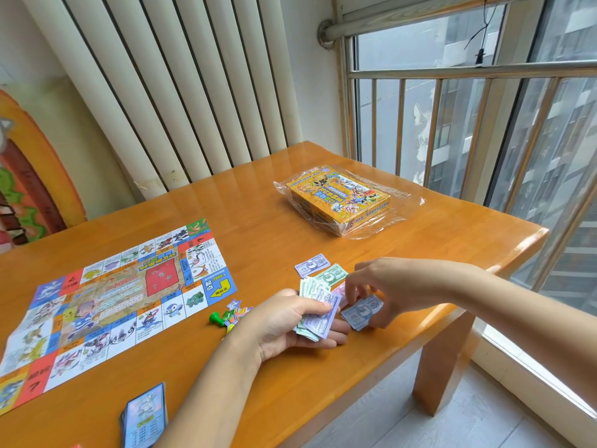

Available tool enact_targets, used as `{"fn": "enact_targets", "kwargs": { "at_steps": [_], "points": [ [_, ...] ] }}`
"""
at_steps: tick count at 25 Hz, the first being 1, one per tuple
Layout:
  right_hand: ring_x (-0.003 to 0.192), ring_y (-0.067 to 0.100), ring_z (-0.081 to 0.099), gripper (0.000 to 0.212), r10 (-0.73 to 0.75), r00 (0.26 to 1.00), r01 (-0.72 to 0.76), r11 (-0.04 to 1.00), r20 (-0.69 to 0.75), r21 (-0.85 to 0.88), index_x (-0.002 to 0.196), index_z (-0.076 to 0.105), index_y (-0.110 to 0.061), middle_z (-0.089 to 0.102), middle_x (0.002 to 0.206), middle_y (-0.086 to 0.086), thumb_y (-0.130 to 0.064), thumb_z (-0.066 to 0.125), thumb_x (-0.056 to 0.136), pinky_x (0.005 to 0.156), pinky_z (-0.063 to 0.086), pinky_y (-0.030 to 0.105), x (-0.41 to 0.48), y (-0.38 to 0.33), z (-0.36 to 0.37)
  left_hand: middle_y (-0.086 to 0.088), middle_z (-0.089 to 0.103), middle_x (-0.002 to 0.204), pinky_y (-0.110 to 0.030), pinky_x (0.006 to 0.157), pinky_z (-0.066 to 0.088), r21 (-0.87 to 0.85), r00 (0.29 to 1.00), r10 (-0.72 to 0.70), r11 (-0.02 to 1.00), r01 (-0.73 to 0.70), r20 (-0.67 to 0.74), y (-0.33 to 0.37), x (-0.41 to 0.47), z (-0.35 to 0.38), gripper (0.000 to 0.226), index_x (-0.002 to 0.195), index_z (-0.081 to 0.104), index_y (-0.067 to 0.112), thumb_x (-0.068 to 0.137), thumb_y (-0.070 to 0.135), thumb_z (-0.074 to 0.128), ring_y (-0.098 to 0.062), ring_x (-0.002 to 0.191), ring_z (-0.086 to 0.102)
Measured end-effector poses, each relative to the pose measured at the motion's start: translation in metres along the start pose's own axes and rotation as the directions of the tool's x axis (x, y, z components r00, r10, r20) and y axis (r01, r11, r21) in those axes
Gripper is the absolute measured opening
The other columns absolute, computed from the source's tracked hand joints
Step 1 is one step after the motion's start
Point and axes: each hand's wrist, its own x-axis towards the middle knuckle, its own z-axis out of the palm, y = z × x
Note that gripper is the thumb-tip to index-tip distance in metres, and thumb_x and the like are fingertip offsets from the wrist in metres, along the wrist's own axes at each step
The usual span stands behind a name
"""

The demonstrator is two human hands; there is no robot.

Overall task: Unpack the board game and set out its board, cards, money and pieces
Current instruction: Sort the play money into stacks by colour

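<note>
Head camera looks down at an orange wooden desk [265, 240]. The paper game board [113, 299] lies flat and open on the left side of the desk. Just beside its right edge sits a green pawn [215, 318], and it touches a small heap of bright star pieces [238, 309].

The left hand [284, 324] is palm up, low over the desk near the middle. It holds a bunch of money [318, 318]. The thumb presses on top of the bunch and the fingers [336, 335] lie under it.

The right hand [384, 286] is just to the right of the left hand. Its fingers [352, 286] curl down, and it pinches a blue note [362, 310] that lies on the desk. A pink note [339, 291] peeks out between the two hands, but most of it is hidden.

A purple note [311, 265] and a green note [333, 273] lie flat on the desk just behind the hands. They are side by side.

A stack of cards [145, 415] rests at the near edge of the desk, face up.

The yellow game box [339, 198] sits far back on the right side, well apart from the hands. It rests on a clear plastic wrap [400, 202] that spreads out around it.

A white radiator [181, 92] stands behind the desk, and a window with metal bars [436, 130] is on the right.
</note>
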Motion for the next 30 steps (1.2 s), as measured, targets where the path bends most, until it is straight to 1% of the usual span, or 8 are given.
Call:
{"fn": "enact_targets", "kwargs": {
  "at_steps": [5, 9, 11, 13, 14, 18, 23, 30],
  "points": [
    [0.096, 0.007, 0.046, 0.034, -0.063, 0.998, 0.063, 0.998, -0.029, 0.005, 0.102, 0.054, -0.037, 0.051, 0.099, -0.014, -0.038, 0.072, 0.073, 0.085, 0.045, 0.028, 0.004, -0.003, 0.005, -0.028, 0.068, 0.101, -0.032, 0.063, 0.059, -0.010, 1.000, -0.003, 1.000, 0.003, 0.013, 0.001, 0.000, 0.001, 0.029, 0.121, 0.051, -0.005, 0.093, 0.003, 0.050, -0.034, 0.079, 0.071],
    [0.091, 0.006, 0.047, 0.033, -0.069, 0.997, 0.069, 0.998, -0.017, 0.007, 0.094, 0.049, -0.038, 0.048, 0.094, -0.016, -0.033, 0.073, 0.072, 0.080, 0.046, 0.026, 0.007, -0.006, 0.005, -0.029, 0.068, 0.100, -0.032, 0.062, 0.060, -0.025, 1.000, -0.002, 1.000, 0.002, 0.001, 0.001, 0.000, 0.002, 0.030, 0.122, 0.050, -0.006, 0.093, 0.002, 0.051, -0.035, 0.080, 0.070],
    [0.087, 0.005, 0.050, 0.032, -0.077, 0.997, 0.078, 0.997, -0.022, 0.021, 0.096, 0.052, -0.035, 0.048, 0.094, -0.017, -0.032, 0.073, 0.072, 0.076, 0.047, 0.024, 0.006, -0.006, 0.005, -0.029, 0.068, 0.100, -0.033, 0.062, 0.059, -0.022, 1.000, -0.004, 1.000, 0.004, 0.001, 0.001, 0.000, 0.001, 0.029, 0.121, 0.051, -0.006, 0.093, 0.002, 0.050, -0.035, 0.080, 0.070],
    [0.089, 0.003, 0.052, 0.036, -0.079, 0.997, 0.079, 0.996, -0.021, 0.033, 0.105, 0.056, -0.031, 0.052, 0.100, -0.015, -0.033, 0.074, 0.074, 0.079, 0.047, 0.023, 0.004, -0.004, 0.003, -0.028, 0.068, 0.100, -0.032, 0.063, 0.059, -0.021, 1.000, -0.005, 1.000, 0.005, 0.007, 0.002, -0.001, 0.002, 0.028, 0.120, 0.051, -0.006, 0.093, 0.002, 0.050, -0.035, 0.080, 0.070],
    [0.091, 0.003, 0.052, 0.038, -0.073, 0.997, 0.074, 0.997, -0.018, 0.034, 0.107, 0.057, -0.032, 0.052, 0.102, -0.015, -0.034, 0.074, 0.074, 0.081, 0.048, 0.024, 0.002, -0.002, 0.001, -0.028, 0.068, 0.101, -0.032, 0.063, 0.059, -0.019, 1.000, -0.007, 1.000, 0.007, 0.011, 0.002, -0.001, 0.002, 0.028, 0.120, 0.051, -0.005, 0.093, 0.002, 0.049, -0.035, 0.081, 0.070],
    [0.095, 0.006, 0.050, 0.035, -0.046, 0.999, 0.047, 0.999, 0.022, -0.011, 0.102, 0.052, -0.037, 0.051, 0.102, -0.015, -0.033, 0.072, 0.075, 0.084, 0.048, 0.028, -0.001, 0.004, -0.005, -0.028, 0.068, 0.101, -0.033, 0.065, 0.058, -0.024, 1.000, -0.008, 1.000, 0.009, 0.010, 0.002, 0.000, 0.001, 0.027, 0.120, 0.050, -0.005, 0.093, 0.002, 0.049, -0.036, 0.082, 0.070],
    [0.091, 0.006, 0.050, 0.036, -0.044, 0.999, 0.044, 0.999, 0.030, -0.001, 0.106, 0.054, -0.029, 0.052, 0.099, -0.015, -0.029, 0.073, 0.075, 0.081, 0.047, 0.025, 0.001, 0.004, -0.003, -0.027, 0.069, 0.099, -0.033, 0.064, 0.059, -0.017, 1.000, -0.006, 1.000, 0.006, 0.009, 0.002, 0.001, 0.001, 0.028, 0.120, 0.050, -0.005, 0.093, 0.003, 0.050, -0.037, 0.087, 0.070],
    [0.093, 0.007, 0.049, 0.040, -0.039, 0.999, 0.039, 0.999, 0.030, -0.012, 0.111, 0.054, -0.029, 0.050, 0.101, -0.014, -0.030, 0.073, 0.076, 0.078, 0.044, 0.021, 0.001, 0.004, -0.007, -0.027, 0.069, 0.099, -0.033, 0.063, 0.059, -0.007, 1.000, 0.000, 1.000, 0.000, 0.003, 0.003, 0.001, 0.001, 0.029, 0.121, 0.049, -0.005, 0.093, 0.003, 0.051, -0.037, 0.085, 0.070]
  ]
}}
